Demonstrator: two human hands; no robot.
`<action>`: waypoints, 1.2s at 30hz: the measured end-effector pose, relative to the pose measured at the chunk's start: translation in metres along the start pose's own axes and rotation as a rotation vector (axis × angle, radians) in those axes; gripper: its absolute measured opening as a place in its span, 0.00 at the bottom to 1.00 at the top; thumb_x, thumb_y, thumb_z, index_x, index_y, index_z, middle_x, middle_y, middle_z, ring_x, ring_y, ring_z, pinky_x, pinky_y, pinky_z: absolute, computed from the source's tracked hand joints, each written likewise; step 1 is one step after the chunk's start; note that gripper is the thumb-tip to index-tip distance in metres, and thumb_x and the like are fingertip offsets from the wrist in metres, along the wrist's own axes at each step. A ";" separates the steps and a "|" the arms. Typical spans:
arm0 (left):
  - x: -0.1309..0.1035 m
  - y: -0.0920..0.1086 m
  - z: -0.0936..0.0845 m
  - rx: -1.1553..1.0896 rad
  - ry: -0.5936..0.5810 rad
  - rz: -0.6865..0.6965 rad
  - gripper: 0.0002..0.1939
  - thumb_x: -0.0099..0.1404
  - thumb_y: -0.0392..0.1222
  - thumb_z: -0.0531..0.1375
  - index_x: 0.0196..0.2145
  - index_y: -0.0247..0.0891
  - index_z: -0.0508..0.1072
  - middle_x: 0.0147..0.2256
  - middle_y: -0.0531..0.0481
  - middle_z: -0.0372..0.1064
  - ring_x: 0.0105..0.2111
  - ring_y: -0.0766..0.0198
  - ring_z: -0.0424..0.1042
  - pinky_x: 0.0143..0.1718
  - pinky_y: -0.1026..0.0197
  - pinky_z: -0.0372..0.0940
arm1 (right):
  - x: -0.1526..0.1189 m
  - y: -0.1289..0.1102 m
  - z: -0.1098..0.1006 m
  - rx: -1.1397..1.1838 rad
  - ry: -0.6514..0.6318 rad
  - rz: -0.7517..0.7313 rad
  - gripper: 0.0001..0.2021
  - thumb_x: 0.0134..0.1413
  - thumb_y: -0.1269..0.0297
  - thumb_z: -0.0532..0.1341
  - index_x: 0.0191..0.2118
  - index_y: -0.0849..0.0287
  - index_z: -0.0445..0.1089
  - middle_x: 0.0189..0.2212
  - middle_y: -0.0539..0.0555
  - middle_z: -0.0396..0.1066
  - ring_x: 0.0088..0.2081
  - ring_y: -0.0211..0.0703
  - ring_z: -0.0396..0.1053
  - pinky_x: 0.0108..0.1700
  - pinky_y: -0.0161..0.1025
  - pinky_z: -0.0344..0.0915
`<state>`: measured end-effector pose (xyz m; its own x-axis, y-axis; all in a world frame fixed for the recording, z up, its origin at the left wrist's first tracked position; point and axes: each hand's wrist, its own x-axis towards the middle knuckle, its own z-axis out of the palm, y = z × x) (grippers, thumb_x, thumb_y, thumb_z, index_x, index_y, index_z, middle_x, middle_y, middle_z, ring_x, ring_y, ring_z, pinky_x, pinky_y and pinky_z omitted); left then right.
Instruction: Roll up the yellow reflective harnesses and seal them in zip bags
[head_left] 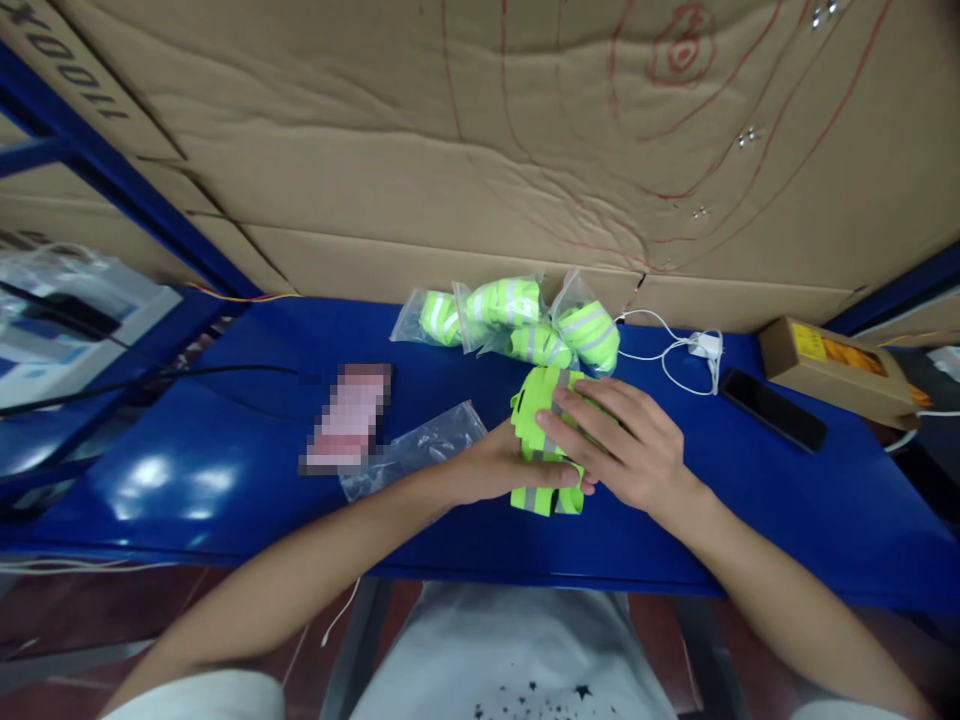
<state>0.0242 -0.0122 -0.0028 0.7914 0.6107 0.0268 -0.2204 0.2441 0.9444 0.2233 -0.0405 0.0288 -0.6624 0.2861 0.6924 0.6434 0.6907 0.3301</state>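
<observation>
A neon yellow-green fabric bundle with grey reflective stripes [536,425] is between my two hands, above the front half of the blue table. My left hand [517,468] grips it from the left and below, thumb across its front. Over its upper right side lies my right hand [626,440], fingers wrapped on the fabric. Beside my left forearm lies a flat transparent zip bag [427,445] with a red edge. Behind the bundle, several similar neon bundles [506,302] sit in clear bags against the cardboard.
The blue table [247,470] carries a phone with a pixelated screen [349,415] at left. Toward the right are a dark phone [775,408], a white charger with cable [705,346] and an open cardboard box [840,370]. A cardboard wall [420,190] stands behind.
</observation>
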 end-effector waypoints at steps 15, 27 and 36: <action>0.001 0.015 0.002 -0.175 0.114 -0.203 0.28 0.59 0.53 0.73 0.51 0.35 0.75 0.38 0.43 0.79 0.33 0.59 0.80 0.37 0.56 0.75 | -0.015 0.022 -0.006 0.981 -0.087 0.797 0.33 0.62 0.56 0.67 0.70 0.44 0.59 0.68 0.55 0.61 0.69 0.56 0.60 0.68 0.56 0.61; 0.002 -0.010 0.006 -0.417 0.232 -0.192 0.30 0.58 0.41 0.73 0.56 0.40 0.70 0.46 0.43 0.78 0.43 0.51 0.80 0.41 0.51 0.76 | -0.019 0.014 0.007 0.976 -0.245 0.882 0.23 0.57 0.58 0.71 0.58 0.54 0.72 0.45 0.54 0.81 0.45 0.51 0.80 0.48 0.44 0.76; -0.002 0.010 0.005 -0.672 0.196 0.027 0.41 0.51 0.37 0.76 0.60 0.49 0.67 0.55 0.50 0.71 0.54 0.57 0.71 0.57 0.51 0.67 | -0.021 0.014 0.011 0.546 -0.048 0.387 0.22 0.66 0.73 0.58 0.62 0.48 0.69 0.61 0.55 0.72 0.66 0.54 0.65 0.66 0.57 0.64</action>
<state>0.0232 -0.0144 0.0081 0.6774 0.7322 -0.0714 -0.5933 0.6011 0.5353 0.2420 -0.0294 0.0114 -0.4474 0.6007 0.6625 0.5597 0.7659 -0.3164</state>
